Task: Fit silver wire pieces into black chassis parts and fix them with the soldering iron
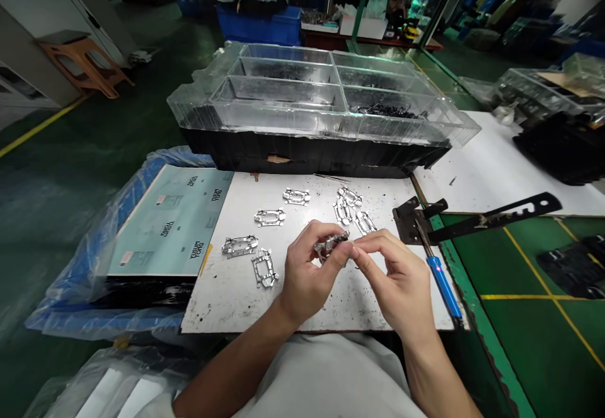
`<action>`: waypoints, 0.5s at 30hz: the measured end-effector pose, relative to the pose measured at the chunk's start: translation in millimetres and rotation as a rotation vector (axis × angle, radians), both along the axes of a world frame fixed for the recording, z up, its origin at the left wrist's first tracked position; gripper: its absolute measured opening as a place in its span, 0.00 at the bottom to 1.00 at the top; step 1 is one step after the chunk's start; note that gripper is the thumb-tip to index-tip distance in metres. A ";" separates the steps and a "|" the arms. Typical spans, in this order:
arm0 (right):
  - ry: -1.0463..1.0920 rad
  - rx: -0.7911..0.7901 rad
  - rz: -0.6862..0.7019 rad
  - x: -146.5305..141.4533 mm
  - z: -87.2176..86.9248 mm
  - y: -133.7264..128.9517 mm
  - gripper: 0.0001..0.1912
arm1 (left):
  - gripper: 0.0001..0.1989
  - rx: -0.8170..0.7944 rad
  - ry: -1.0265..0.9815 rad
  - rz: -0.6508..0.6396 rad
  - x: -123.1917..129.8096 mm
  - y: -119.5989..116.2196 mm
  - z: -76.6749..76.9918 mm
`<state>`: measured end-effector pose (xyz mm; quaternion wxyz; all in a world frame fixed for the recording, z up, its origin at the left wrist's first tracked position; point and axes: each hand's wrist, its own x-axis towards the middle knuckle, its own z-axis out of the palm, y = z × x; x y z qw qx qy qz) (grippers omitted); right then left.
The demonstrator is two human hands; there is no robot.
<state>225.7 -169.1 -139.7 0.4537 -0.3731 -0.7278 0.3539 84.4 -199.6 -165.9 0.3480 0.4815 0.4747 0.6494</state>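
Note:
Over the white tabletop, my left hand holds a small silver metal frame between thumb and fingers. My right hand is closed in a pinch at the right end of that frame; whatever its fingertips hold is too small to make out. Several similar metal frames lie about: one at the left, one below it, one further back, and a cluster just beyond my hands.
A clear divided tray with small black parts stands at the back on a black base. At right are a black metal lever fixture and a blue-handled tool. Printed light-blue sheets lie left. People are behind.

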 end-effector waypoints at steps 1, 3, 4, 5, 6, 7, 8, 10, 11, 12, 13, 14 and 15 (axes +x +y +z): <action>0.009 -0.003 0.010 0.7 -0.2 0.2 0.04 | 0.06 -0.009 -0.041 -0.007 0.8 0.2 0.0; 0.020 0.003 0.037 2.4 -1.9 0.1 0.05 | 0.07 -0.043 -0.152 -0.017 2.2 0.2 0.7; 0.022 0.025 0.048 3.0 -3.4 -0.4 0.08 | 0.08 -0.058 -0.215 -0.019 2.7 0.3 1.4; 0.020 0.060 0.056 3.2 -5.3 -1.3 0.12 | 0.09 -0.067 -0.276 -0.019 3.3 0.4 2.3; 0.024 0.098 0.062 2.8 -7.5 -2.7 0.15 | 0.09 -0.069 -0.332 -0.018 3.8 0.7 3.3; 0.036 0.126 0.068 1.8 -9.8 -4.5 0.18 | 0.10 -0.065 -0.380 -0.014 4.3 1.1 4.4; 0.066 0.131 0.068 0.1 -12.0 -6.6 0.19 | 0.10 -0.050 -0.417 -0.009 4.8 1.7 5.5; 0.167 0.037 0.060 -4.9 -15.6 -10.8 0.19 | 0.10 -0.002 -0.458 0.002 6.0 3.3 7.2; 0.234 -0.046 0.052 -7.7 -16.9 -12.4 0.17 | 0.09 0.030 -0.464 0.005 6.6 4.1 7.8; 0.302 -0.134 0.044 -10.5 -17.7 -13.7 0.15 | 0.08 0.067 -0.465 0.005 7.0 5.0 8.0; 0.363 -0.215 0.045 -13.0 -18.2 -14.4 0.13 | 0.07 0.104 -0.464 0.002 7.4 5.7 8.0; 0.412 -0.277 0.053 -15.1 -18.5 -14.8 0.12 | 0.06 0.138 -0.463 -0.002 7.6 6.3 7.8; 0.445 -0.316 0.067 -16.7 -18.5 -14.9 0.10 | 0.06 0.165 -0.463 -0.006 7.6 6.7 7.5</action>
